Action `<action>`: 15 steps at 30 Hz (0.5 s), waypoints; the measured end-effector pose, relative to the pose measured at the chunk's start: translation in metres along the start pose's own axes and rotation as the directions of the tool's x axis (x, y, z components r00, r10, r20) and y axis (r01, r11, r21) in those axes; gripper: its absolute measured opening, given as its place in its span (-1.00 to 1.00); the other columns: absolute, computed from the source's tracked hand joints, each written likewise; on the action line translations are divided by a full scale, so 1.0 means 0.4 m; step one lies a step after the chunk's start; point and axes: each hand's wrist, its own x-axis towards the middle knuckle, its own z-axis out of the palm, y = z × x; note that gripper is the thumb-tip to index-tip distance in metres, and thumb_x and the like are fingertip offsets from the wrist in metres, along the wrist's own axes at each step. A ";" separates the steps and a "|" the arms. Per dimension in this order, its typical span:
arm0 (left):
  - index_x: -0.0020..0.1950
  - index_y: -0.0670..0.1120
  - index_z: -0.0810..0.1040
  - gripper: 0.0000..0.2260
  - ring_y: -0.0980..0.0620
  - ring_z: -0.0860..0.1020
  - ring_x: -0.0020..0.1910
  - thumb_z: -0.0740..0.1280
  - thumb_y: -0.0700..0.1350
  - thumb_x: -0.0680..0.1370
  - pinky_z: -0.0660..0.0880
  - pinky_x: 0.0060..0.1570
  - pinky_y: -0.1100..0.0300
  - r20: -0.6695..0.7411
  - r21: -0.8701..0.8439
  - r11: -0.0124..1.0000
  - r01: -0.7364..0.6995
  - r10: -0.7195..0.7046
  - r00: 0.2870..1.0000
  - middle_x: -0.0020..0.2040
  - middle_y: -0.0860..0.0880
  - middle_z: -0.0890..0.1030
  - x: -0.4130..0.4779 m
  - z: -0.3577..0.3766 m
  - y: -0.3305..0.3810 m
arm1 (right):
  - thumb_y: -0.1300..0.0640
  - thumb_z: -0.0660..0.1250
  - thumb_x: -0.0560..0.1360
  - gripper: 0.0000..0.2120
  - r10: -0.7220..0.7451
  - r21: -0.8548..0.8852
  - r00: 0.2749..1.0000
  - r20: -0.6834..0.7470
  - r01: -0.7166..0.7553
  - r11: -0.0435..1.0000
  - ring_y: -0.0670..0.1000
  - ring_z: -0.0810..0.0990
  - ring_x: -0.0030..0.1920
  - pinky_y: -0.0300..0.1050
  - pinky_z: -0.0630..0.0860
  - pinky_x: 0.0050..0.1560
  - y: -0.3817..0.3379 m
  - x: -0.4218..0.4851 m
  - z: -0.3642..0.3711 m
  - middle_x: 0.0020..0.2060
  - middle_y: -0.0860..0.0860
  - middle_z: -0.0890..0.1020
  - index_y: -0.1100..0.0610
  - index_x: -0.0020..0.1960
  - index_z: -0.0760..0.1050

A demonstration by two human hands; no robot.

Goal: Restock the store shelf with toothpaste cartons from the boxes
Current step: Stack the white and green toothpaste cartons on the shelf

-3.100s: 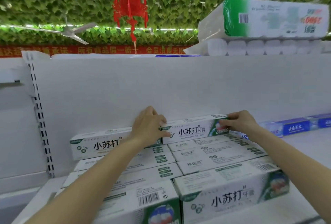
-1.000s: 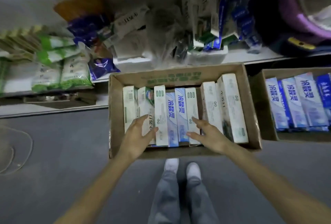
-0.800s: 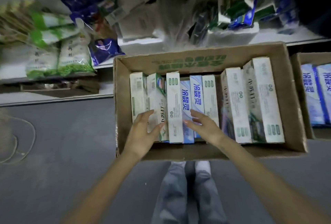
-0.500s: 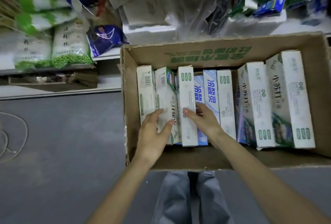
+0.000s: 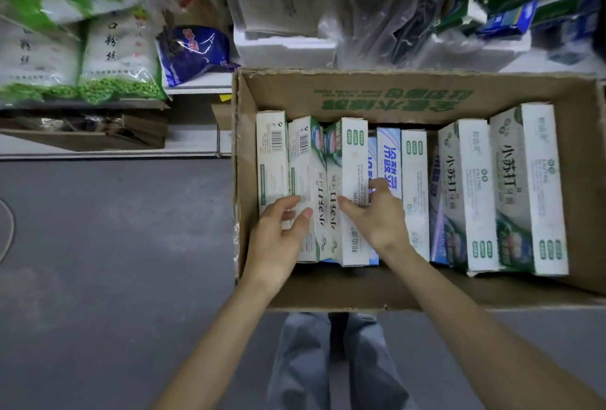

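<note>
Picking stock from the cardboard box [image 5: 328, 291] on the floor [image 5: 114, 229]: the left hand [image 5: 278, 239] pinches one white-green carton [image 5: 306, 163], and the right hand [image 5: 377, 216] curls round its neighbour [image 5: 352, 160]. Next, I judge, both need lifting straight up, clear of the packed row.

Cardboard box [image 5: 393, 97]: right wall cut off by the frame edge.
Blue cartons [image 5: 388, 160]: inside the box, largely hidden between the white cartons [image 5: 352, 180]; their number cannot be told.
Right hand [image 5: 380, 219]: pinches one white carton; tips of its fingers [image 5: 377, 184] hidden behind it.
Left hand [image 5: 278, 239]: at the box's left end; clasping or merely resting, cannot tell.
Carton small print: too small to read.
Bags [image 5: 118, 55]: left of the box, blurred, cut by the left edge.
Wrapped goods [image 5: 393, 15]: beyond the box, blurred, cut by the top edge.
Legs [image 5: 334, 360]: feet hidden under the box's near wall.
Cable [image 5: 10, 229]: far left of the box, mostly out of frame.
</note>
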 end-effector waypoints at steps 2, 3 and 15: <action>0.26 -0.03 0.53 -0.76 0.24 0.50 0.05 0.30 -0.08 0.59 0.41 -0.02 0.54 0.015 -0.075 0.996 0.038 -0.037 0.999 0.18 0.02 0.56 -0.007 -0.005 0.007 | -0.05 0.42 0.45 -0.52 0.007 0.012 1.000 -0.004 -0.007 1.000 0.01 0.54 -0.24 -0.09 0.53 -0.20 -0.002 -0.002 -0.015 -0.28 -0.03 0.55 0.19 0.21 0.36; 0.26 -0.04 0.53 -0.76 0.20 0.51 0.08 0.30 -0.08 0.59 0.45 0.12 0.38 0.028 -0.113 0.992 0.055 -0.052 0.998 0.18 0.03 0.57 -0.012 -0.009 0.012 | -0.04 0.42 0.45 -0.56 0.015 0.024 1.000 -0.007 -0.015 1.000 0.02 0.56 -0.23 -0.11 0.53 -0.21 -0.003 -0.003 -0.025 -0.29 -0.05 0.55 0.19 0.18 0.39; 0.23 -0.05 0.55 -0.63 -0.03 0.65 0.07 0.30 0.11 0.51 0.54 0.09 0.04 0.314 -0.429 0.839 0.335 -0.209 0.926 0.05 -0.05 0.69 -0.103 -0.087 0.129 | 0.19 0.19 0.60 -0.80 -0.049 0.656 0.919 0.392 -0.242 0.715 0.07 0.66 -0.02 -0.16 0.57 -0.06 -0.132 -0.211 -0.131 -0.03 0.12 0.70 0.26 0.11 0.52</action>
